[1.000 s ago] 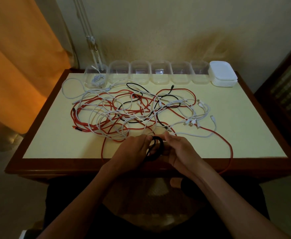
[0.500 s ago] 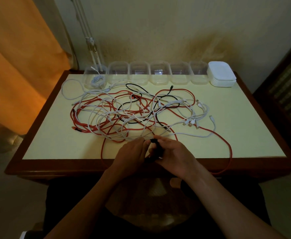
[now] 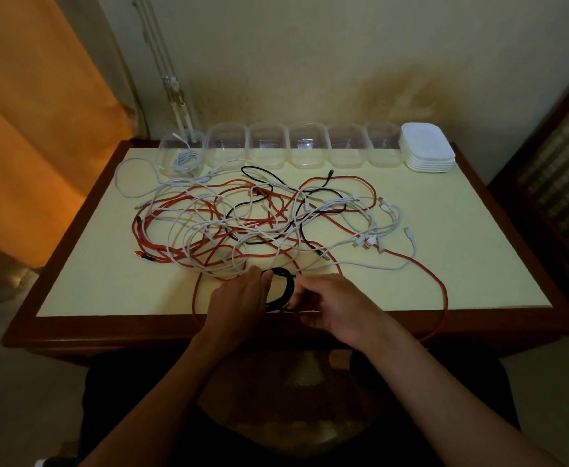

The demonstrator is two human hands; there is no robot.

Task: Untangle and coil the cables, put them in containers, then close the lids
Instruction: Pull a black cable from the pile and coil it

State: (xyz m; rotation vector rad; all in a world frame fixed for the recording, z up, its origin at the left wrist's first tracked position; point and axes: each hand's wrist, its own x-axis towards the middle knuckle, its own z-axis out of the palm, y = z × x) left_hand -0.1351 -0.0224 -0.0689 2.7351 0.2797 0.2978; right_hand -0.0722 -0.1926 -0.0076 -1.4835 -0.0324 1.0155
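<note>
— Looking down from the head view, we see both hands at the near edge of the cream tabletop (image 3: 114,284): our left hand (image 3: 239,301) and right hand (image 3: 337,308) each curl their fingers round a small black coiled cable (image 3: 281,288) between them.

— How far along do we judge ourselves?

— Early. One clear plastic container (image 3: 182,156) at the far left holds a coiled white cable (image 3: 184,160); five more (image 3: 306,146) look empty, lids off. The white stacked lids (image 3: 426,150) sit far right. A tangle of red, white and black cables (image 3: 259,224) remains mid-table, so most untangling, boxing and all closing is left.
</note>
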